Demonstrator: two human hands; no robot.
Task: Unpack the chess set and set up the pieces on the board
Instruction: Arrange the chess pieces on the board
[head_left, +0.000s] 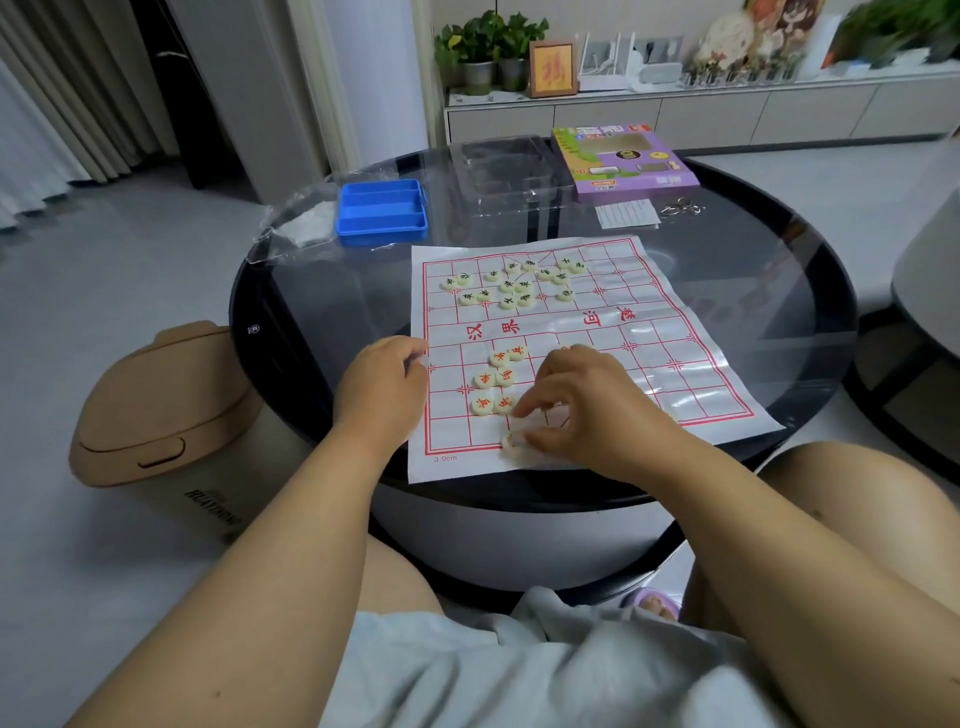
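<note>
Right hand (582, 400) hides pieces (517, 444) beneath it.

Six red-lettered pieces (493, 379) are seen uncovered on the near half of one board (675, 332); roughly eighteen dark-lettered pieces (514, 283) are scattered on the far half

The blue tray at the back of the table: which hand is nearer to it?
Left. The left hand rests at the board's left edge, below the blue tray; the right hand is farther right, over red pieces.

home living room | sideboard (701, 111) (potted plants (488, 49)) | curtains (67, 88)
</note>
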